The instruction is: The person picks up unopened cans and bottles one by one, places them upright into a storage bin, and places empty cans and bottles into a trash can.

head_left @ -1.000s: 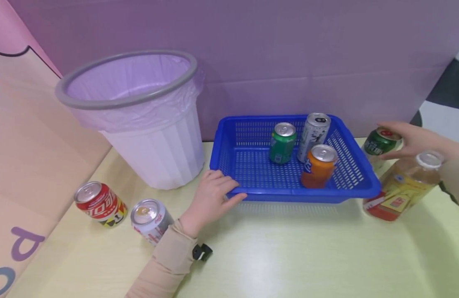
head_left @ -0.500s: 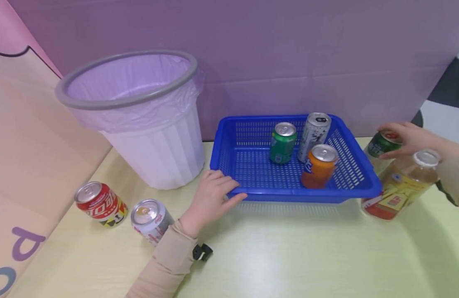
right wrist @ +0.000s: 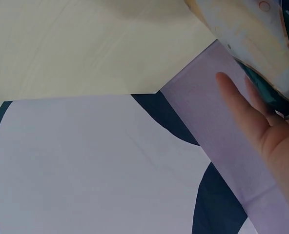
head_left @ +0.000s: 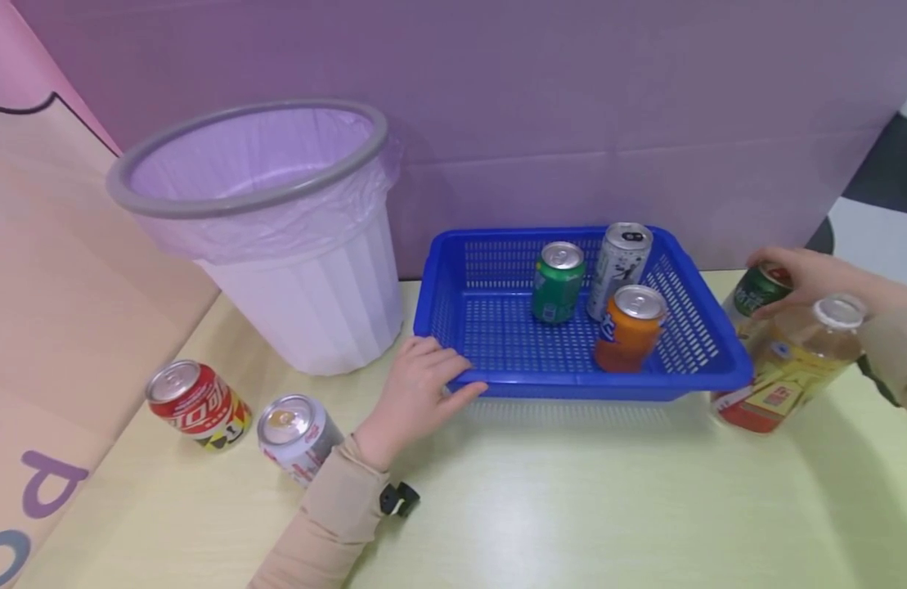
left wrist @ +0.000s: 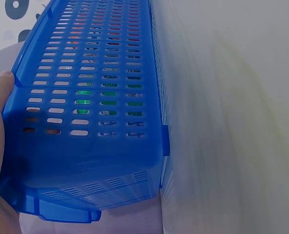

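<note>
My left hand (head_left: 416,393) grips the near left corner of a blue plastic basket (head_left: 571,386), its thumb along the front rim. The left wrist view shows the basket's slotted wall (left wrist: 86,161) close to that hand. Inside the basket stand a green can (head_left: 559,286), a tall white can (head_left: 619,266) and an orange can (head_left: 630,335). Right of the basket, my right hand (head_left: 817,278) holds a green-and-cream can (head_left: 762,288) near its top. The right wrist view shows that can (right wrist: 257,44) tilted. A clear bottle (head_left: 792,372) with a yellow-red label partly hides the can's lower part.
A white bin (head_left: 313,286) with a grey rim and a liner stands back left. In front of it are a red can (head_left: 199,405) and a silver can (head_left: 298,438), the latter partly behind the left sleeve. A purple panel (head_left: 571,123) rises behind the table (head_left: 541,491).
The bottle has shifted slightly left. The right hand and its can have moved a little down, and the can's lid shows less. My left hand stays on the basket corner.
</note>
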Available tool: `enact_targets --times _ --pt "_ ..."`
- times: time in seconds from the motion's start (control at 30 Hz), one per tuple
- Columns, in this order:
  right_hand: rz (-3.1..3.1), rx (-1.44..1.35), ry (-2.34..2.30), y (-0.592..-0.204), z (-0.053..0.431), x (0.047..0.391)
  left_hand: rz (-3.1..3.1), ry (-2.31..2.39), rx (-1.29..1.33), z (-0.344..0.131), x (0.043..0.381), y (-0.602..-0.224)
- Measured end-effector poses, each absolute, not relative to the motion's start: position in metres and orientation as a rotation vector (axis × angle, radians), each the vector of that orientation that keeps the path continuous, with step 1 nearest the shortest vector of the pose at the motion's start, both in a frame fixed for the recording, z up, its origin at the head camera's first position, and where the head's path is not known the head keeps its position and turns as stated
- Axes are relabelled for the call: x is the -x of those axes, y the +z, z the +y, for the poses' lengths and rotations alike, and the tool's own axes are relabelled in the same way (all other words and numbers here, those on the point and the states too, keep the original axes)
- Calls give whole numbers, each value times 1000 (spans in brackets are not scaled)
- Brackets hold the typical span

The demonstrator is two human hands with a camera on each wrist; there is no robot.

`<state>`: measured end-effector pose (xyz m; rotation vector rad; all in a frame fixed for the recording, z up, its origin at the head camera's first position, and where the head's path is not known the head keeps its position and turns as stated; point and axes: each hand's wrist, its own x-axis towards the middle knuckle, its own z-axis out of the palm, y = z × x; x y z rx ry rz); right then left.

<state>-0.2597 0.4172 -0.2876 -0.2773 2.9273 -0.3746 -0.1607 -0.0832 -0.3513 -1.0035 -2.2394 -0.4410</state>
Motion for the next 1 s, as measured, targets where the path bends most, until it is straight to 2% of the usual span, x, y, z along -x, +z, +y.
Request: enact_targets --times 0.37,0.7,1.0 --pt "2928 167 -363 -285 414 260 -2252 -439 1004 -82 161 -350" --pt "2965 223 -328 -287 415 260 -2242 -433 999 -83 160 -350" --pt "3051 278 -281 -271 421 257 -2270 -431 993 -83 160 -352"
